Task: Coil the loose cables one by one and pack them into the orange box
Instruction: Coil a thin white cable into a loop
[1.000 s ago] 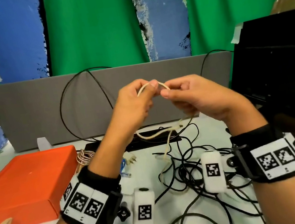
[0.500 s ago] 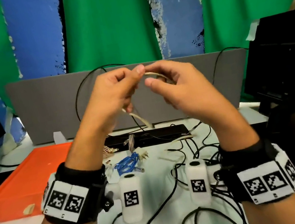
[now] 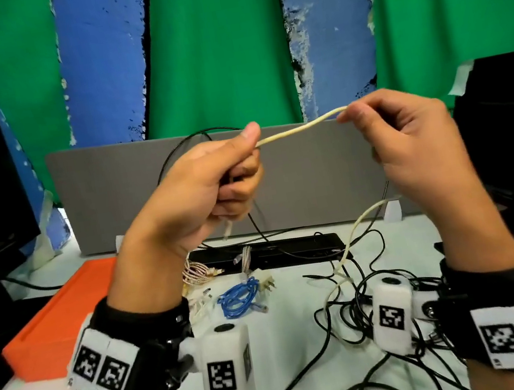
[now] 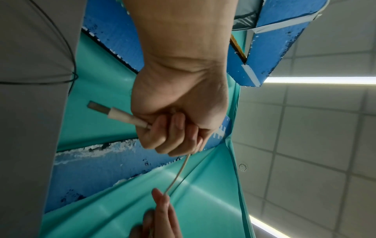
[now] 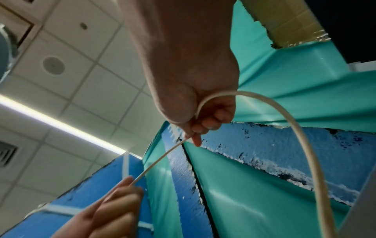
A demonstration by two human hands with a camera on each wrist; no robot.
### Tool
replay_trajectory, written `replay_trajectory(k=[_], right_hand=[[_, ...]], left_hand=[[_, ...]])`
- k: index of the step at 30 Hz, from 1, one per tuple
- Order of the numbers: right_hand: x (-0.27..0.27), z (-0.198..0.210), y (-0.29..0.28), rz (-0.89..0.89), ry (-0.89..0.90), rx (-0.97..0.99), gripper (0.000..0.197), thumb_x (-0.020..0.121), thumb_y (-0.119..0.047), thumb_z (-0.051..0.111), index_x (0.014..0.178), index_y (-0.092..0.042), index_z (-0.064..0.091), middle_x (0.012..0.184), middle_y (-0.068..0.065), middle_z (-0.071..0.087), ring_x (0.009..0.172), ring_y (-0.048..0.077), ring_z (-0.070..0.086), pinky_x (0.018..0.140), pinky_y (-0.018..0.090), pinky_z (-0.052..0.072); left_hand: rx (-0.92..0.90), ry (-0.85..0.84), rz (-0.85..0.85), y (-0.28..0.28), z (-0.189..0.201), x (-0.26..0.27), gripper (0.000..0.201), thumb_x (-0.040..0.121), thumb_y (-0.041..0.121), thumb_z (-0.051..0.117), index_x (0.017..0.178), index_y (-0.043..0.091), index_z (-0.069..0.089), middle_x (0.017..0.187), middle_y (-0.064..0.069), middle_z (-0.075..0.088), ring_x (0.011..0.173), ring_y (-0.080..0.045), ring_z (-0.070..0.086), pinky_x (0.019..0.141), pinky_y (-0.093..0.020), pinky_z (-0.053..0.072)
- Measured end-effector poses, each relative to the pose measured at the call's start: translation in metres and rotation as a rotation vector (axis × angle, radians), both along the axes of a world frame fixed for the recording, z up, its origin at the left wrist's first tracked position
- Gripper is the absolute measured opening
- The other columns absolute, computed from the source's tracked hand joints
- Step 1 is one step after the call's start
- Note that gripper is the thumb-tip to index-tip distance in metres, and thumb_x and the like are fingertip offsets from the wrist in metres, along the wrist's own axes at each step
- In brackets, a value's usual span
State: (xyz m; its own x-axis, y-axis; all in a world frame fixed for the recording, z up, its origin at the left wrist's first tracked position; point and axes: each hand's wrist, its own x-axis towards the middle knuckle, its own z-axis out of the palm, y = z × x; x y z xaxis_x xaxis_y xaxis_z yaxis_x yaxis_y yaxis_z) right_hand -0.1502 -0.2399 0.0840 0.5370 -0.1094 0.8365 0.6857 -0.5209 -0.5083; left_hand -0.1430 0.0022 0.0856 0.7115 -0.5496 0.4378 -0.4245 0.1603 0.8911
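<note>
A: Grip state, both hands?

B: My left hand (image 3: 200, 187) is fisted round the cream cable (image 3: 302, 126), thumb pressing it against the forefinger. The plug end (image 4: 126, 118) pokes out of the bottom of the fist, clear in the left wrist view. My right hand (image 3: 411, 148) pinches the same cable between thumb and fingertip, other fingers curled.

A: Where's the cable?

B: Raised above the table (image 3: 293, 342), a short span stretched between the two hands, nearly level. Past my right hand it loops over and drops down to the table, into the tangle of black cables (image 3: 362, 306).

A: The box?

B: The orange box (image 3: 56, 327) sits on the table at my left, well apart from both hands. Can't tell from here what's in it.

A: Anything else?

B: A blue cable bundle (image 3: 239, 300) and a striped coil (image 3: 197, 273) lie between the box and the black tangle, in front of a black power strip (image 3: 292, 252). Grey panel (image 3: 106, 199) behind.
</note>
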Motion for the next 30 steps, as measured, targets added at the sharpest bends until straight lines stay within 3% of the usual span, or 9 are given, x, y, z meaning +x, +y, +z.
replay_trajectory(k=[5, 8, 11, 15, 18, 21, 25, 27, 30], right_hand=[[-0.003, -0.007, 0.035, -0.080, -0.003, -0.075, 0.022, 0.101, -0.022, 0.055, 0.117, -0.026, 0.069, 0.097, -0.006, 0.070, 0.087, 0.009, 0.063, 0.084, 0.031, 0.052], [-0.008, -0.015, 0.063, 0.109, 0.062, -0.114, 0.023, 0.105, -0.019, 0.046, 0.115, -0.028, 0.065, 0.079, -0.009, 0.064, 0.068, 0.008, 0.060, 0.068, 0.031, 0.049], [-0.004, -0.020, 0.073, 0.244, 0.141, -0.071, 0.021, 0.106, -0.025, 0.044, 0.107, -0.029, 0.064, 0.060, -0.008, 0.046, 0.051, 0.007, 0.039, 0.053, 0.030, 0.034], [0.000, -0.023, 0.066, 0.217, 0.297, -0.239, 0.021, 0.106, -0.028, 0.044, 0.110, -0.033, 0.064, 0.060, -0.007, 0.043, 0.057, 0.013, 0.042, 0.053, 0.036, 0.036], [-0.003, -0.027, 0.069, 0.321, 0.477, -0.383, 0.025, 0.107, -0.034, 0.043, 0.122, -0.037, 0.062, 0.055, -0.012, 0.045, 0.052, 0.006, 0.042, 0.050, 0.027, 0.035], [-0.012, -0.025, 0.074, 0.300, 0.450, -0.550, 0.027, 0.106, -0.041, 0.042, 0.118, -0.031, 0.065, 0.056, -0.011, 0.045, 0.052, 0.006, 0.040, 0.053, 0.027, 0.035], [-0.020, -0.018, 0.069, 0.288, 0.343, -0.511, 0.029, 0.098, -0.036, 0.055, 0.086, -0.016, 0.072, 0.052, -0.006, 0.048, 0.049, 0.009, 0.038, 0.052, 0.033, 0.033], [-0.024, -0.012, 0.061, 0.397, 0.286, -0.323, 0.018, 0.091, -0.027, 0.059, 0.081, -0.021, 0.073, 0.055, -0.003, 0.055, 0.050, 0.019, 0.041, 0.051, 0.033, 0.035], [-0.028, -0.002, 0.045, 0.607, 0.202, -0.007, 0.009, 0.085, -0.006, 0.056, 0.085, -0.009, 0.064, 0.058, -0.011, 0.054, 0.047, -0.001, 0.041, 0.048, 0.012, 0.033]], left_hand=[[-0.190, 0.099, 0.035, -0.014, 0.002, -0.001, 0.043, 0.102, 0.042, 0.041, 0.066, 0.018, 0.044, 0.052, 0.005, 0.021, 0.044, -0.010, 0.012, 0.043, -0.027, 0.011], [-0.231, 0.121, 0.072, -0.020, 0.001, -0.001, 0.045, 0.103, 0.045, 0.039, 0.066, 0.020, 0.040, 0.052, 0.005, 0.020, 0.043, -0.010, 0.011, 0.044, -0.028, 0.007], [-0.407, 0.207, -0.047, -0.018, 0.003, 0.000, 0.043, 0.105, 0.043, 0.034, 0.070, 0.020, 0.043, 0.052, 0.007, 0.024, 0.042, -0.008, 0.013, 0.041, -0.024, 0.011], [-0.757, 0.227, -0.202, -0.003, 0.010, 0.004, 0.036, 0.108, 0.033, 0.029, 0.086, 0.017, 0.052, 0.057, 0.009, 0.041, 0.043, -0.003, 0.037, 0.046, -0.017, 0.035], [-0.848, 0.107, -0.050, 0.005, 0.011, 0.007, 0.034, 0.108, 0.029, 0.027, 0.098, 0.013, 0.056, 0.066, 0.009, 0.063, 0.066, -0.006, 0.066, 0.066, -0.024, 0.053], [-0.583, -0.199, 0.263, 0.000, 0.006, 0.007, 0.036, 0.109, 0.026, 0.025, 0.111, 0.005, 0.055, 0.080, -0.003, 0.074, 0.090, -0.024, 0.073, 0.083, -0.038, 0.058], [0.019, -0.585, 0.582, -0.009, -0.002, 0.006, 0.031, 0.107, 0.027, 0.035, 0.111, 0.011, 0.061, 0.074, -0.003, 0.074, 0.069, -0.019, 0.073, 0.070, -0.034, 0.060], [0.247, -0.626, 0.578, -0.008, -0.003, 0.004, 0.031, 0.105, 0.034, 0.041, 0.096, 0.018, 0.067, 0.060, 0.001, 0.068, 0.047, -0.018, 0.063, 0.052, -0.031, 0.053], [0.299, -0.377, 0.248, -0.005, -0.006, 0.004, 0.042, 0.102, 0.042, 0.044, 0.088, 0.013, 0.071, 0.050, -0.007, 0.058, 0.034, -0.018, 0.038, 0.042, -0.024, 0.032]])
